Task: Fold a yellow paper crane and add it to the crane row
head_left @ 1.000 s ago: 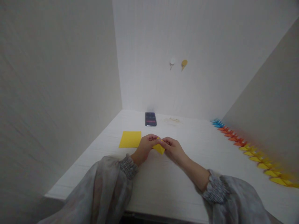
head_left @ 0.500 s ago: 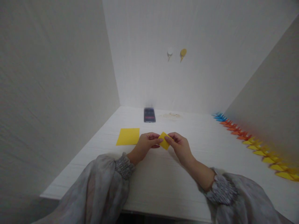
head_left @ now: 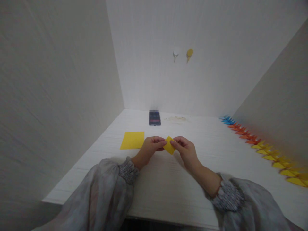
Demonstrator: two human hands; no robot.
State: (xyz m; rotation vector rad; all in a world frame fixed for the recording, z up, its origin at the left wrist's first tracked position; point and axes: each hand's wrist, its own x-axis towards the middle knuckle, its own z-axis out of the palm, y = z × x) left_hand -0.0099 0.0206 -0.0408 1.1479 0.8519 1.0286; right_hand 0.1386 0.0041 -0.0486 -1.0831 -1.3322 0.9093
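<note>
A small folded yellow paper (head_left: 169,146) is held just above the white table (head_left: 168,189), standing on one corner like a diamond. My left hand (head_left: 150,148) pinches its left corner, with a ring on one finger. My right hand (head_left: 185,150) pinches its right corner. Both hands are closed on the paper. To the left of my left hand a flat yellow paper square (head_left: 132,140) lies on the table.
A row of folded paper pieces (head_left: 262,149), blue then orange then yellow, runs along the right wall. A dark blurred rectangular object (head_left: 154,117) stands near the back wall. Two small round pegs (head_left: 183,54) hang on the back wall.
The folded paper has been lifted off the table and turned so its flat face shows as a diamond. Over the last half second the hands barely moved.
</note>
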